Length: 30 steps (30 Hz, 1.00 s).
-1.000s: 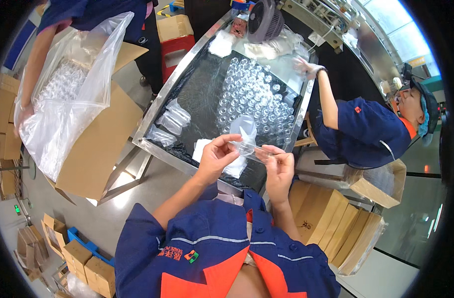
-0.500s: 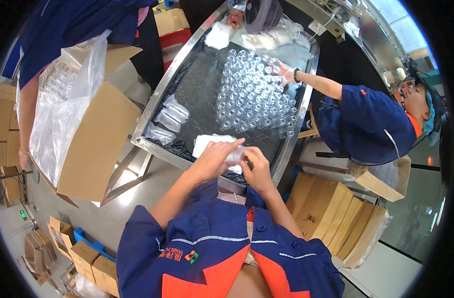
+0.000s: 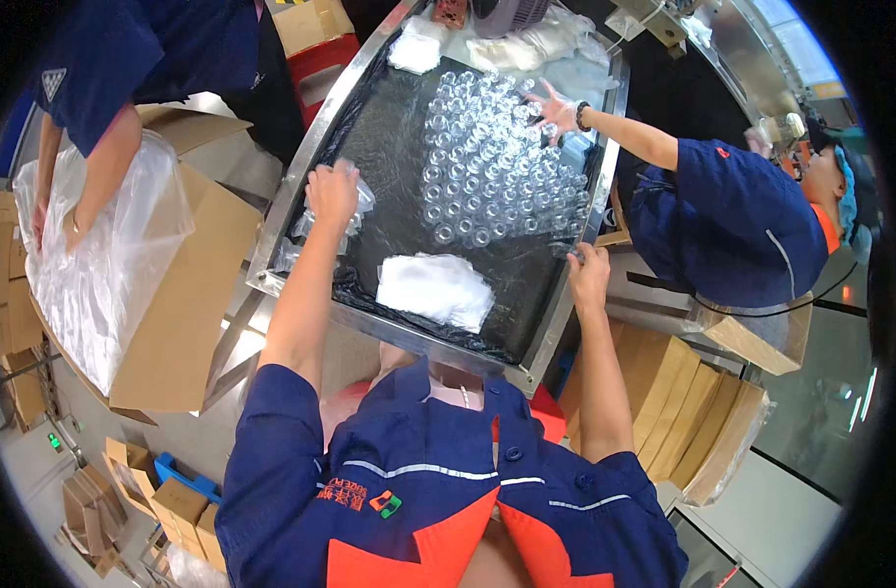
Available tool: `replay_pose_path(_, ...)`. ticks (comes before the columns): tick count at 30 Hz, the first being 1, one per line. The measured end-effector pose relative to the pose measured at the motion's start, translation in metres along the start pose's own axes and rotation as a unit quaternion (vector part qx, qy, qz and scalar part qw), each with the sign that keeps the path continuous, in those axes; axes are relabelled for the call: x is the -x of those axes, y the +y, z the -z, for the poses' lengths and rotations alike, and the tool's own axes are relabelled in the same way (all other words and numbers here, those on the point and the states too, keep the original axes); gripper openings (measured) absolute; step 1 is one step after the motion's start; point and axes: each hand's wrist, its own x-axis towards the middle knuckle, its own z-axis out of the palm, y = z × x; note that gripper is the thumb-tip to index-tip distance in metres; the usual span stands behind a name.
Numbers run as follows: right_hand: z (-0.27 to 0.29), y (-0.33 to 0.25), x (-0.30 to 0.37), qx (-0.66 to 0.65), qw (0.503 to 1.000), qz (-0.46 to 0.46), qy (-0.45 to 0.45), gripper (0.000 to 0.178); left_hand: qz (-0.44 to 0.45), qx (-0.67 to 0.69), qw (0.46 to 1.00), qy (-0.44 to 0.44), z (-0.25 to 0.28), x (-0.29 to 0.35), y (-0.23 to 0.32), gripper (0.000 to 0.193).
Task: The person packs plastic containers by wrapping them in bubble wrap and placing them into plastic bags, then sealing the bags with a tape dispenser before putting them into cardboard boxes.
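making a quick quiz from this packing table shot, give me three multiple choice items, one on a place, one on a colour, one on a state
1. Where does the left hand rest?
A. on clear bags at the tray's left side
B. on the cardboard box
C. on the red stool

2. What colour is the tray lining?
A. white
B. black
C. yellow

3. How do the small clear containers stand?
A. stacked in a tower
B. clustered in one layer
C. sealed in a box

Answers: 1 A, it lies on the clear bags; 2 B, dark sheet shows; 3 B, they spread flat. The right hand touches the rim.
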Motion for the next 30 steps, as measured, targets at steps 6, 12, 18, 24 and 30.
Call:
replay_pose_path(6, 0.037, -0.023, 0.037, -0.428, 0.9, -0.048, -0.064, 0.024, -0.049, 0.319, 0.947, -0.002, 0.017, 0.109, 0.054, 0.03)
replay_pose_path(12, 0.125, -0.099, 0.044, -0.591, 0.791, 0.029, -0.154, 0.03, -0.057, 0.27, 0.952, -0.13, -0.035, 0.205, 0.074, 0.028)
replay_pose_path(18, 0.152, -0.108, 0.032, -0.64, 0.716, 0.208, -0.184, 0.036, 0.003, 0.294, 0.954, -0.06, -0.042, 0.224, 0.087, 0.025)
replay_pose_path(24, 0.157, -0.106, 0.028, -0.654, 0.685, 0.253, -0.198, 0.038, 0.117, 0.377, 0.917, -0.065, -0.022, 0.237, 0.115, 0.02)
replay_pose_path(30, 0.159, -0.105, 0.035, -0.696, 0.659, 0.141, -0.247, 0.03, 0.148, 0.45, 0.881, -0.007, -0.022, 0.249, 0.121, 0.011)
